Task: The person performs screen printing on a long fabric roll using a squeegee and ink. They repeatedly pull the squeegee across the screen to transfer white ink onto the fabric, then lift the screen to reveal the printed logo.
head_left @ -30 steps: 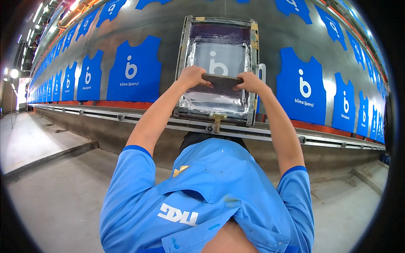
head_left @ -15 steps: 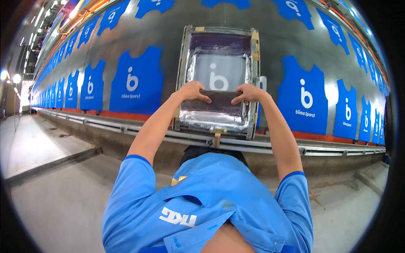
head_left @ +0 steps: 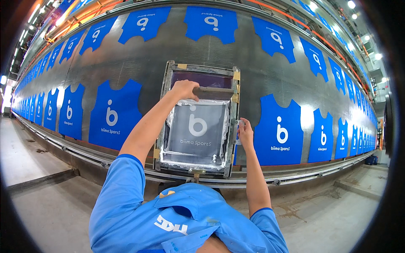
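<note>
A screen printing frame (head_left: pixel 230 156) lies on the long table in front of me. Its mesh (head_left: pixel 206 145) shows a white rounded emblem with lettering, bordered by silvery tape. My left hand (head_left: pixel 185 90) is closed around the left end of a dark squeegee (head_left: pixel 216 93), which lies across the far part of the frame. Beside the frame's right rail, my right hand (head_left: pixel 246 133) has its fingers curled around a pale side handle (head_left: pixel 238 140), which they partly cover.
Blue sleeveless shirt pieces with white emblems lie in two rows along the dark table (head_left: pixel 164 55); the closest are a left piece (head_left: pixel 112 122) and a right piece (head_left: pixel 280 122). A metal rail (head_left: pixel 261 182) follows the table's near edge. Concrete floor (head_left: pixel 105 211) lies below.
The squeegee has gone from the near part of the frame to its far end. My right hand has left it and now grips the frame's right side. The view has shifted.
</note>
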